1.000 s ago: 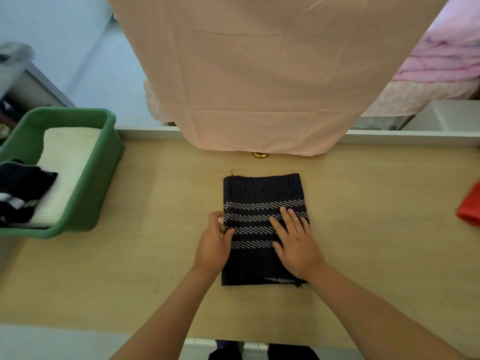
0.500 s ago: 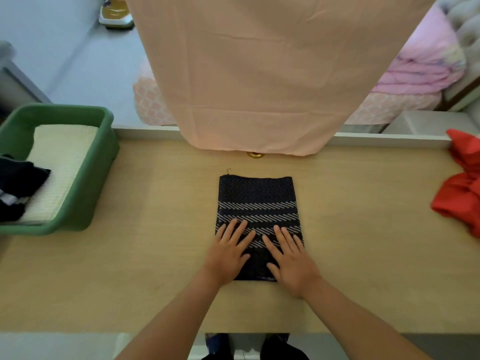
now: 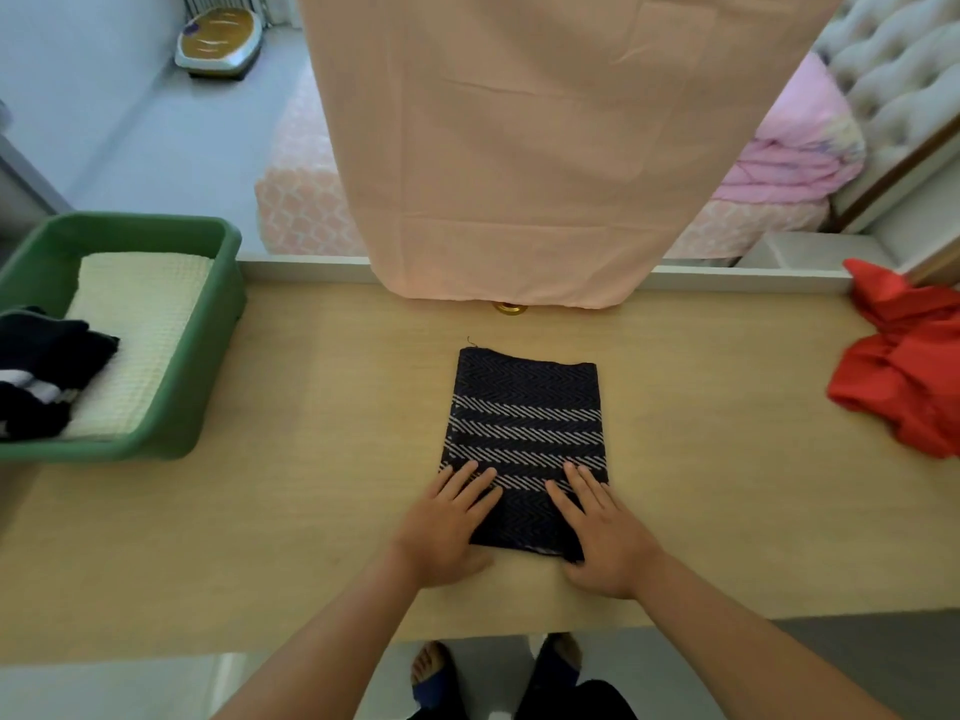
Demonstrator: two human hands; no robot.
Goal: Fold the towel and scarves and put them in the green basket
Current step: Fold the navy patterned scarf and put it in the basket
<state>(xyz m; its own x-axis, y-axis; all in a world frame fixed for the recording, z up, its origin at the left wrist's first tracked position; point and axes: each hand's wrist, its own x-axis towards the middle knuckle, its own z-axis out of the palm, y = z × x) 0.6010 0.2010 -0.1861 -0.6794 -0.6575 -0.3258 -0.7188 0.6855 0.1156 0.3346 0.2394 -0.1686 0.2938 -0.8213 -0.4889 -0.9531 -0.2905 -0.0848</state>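
Basket (image 3: 208, 324) sat far left, holding folded pieces. Left hand (image 3: 447, 527) and right hand (image 3: 602, 537) lay flat, fingers spread, gripping nothing, pressing the dark scarf (image 3: 524, 439) mid-desk, likely flattening its fold. Red cloth (image 3: 904, 376) waited right.

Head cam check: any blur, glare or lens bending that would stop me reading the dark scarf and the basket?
Head view: dark scarf sharp, stripes readable under both flat hands, left hand and right hand; soft even light, no glare; wide-angle bending curves the table edges; green basket cut off at left.
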